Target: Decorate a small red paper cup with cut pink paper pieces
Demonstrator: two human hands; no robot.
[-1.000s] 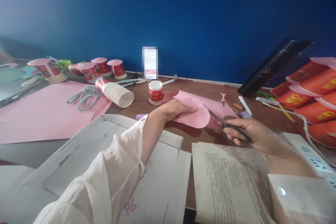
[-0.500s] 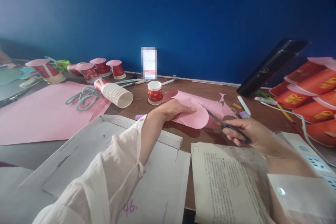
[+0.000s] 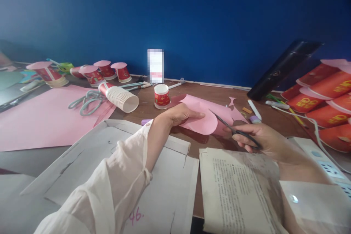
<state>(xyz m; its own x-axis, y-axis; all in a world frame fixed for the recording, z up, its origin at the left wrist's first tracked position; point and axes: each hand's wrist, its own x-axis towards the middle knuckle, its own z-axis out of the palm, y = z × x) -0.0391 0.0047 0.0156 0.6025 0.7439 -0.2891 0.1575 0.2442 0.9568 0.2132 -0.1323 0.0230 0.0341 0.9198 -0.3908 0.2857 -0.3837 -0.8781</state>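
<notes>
My left hand (image 3: 184, 114) grips a sheet of pink paper (image 3: 204, 121), thumb on top and fingers hidden beneath. The sheet has a rounded cut edge that curls toward me. In my right hand (image 3: 259, 139) is a pair of dark scissors (image 3: 243, 135), fingers through the handles. Its blades lie at the paper's cut edge, just right of my left thumb, and look nearly closed. Right behind my left hand stands a red patterned paper cup (image 3: 162, 97).
A stack of white cups (image 3: 124, 98) lies by a grey cord (image 3: 87, 102) on pink paper (image 3: 55, 117). Red cups (image 3: 93, 76) stand at the back left. An open book (image 3: 236, 190), a power strip (image 3: 326, 164), a black cylinder (image 3: 282, 71) and stacked orange-red cups (image 3: 333, 91) are at right.
Almost nothing differs. The scissors and the curled paper edge have shifted very slightly; both hands keep their hold.
</notes>
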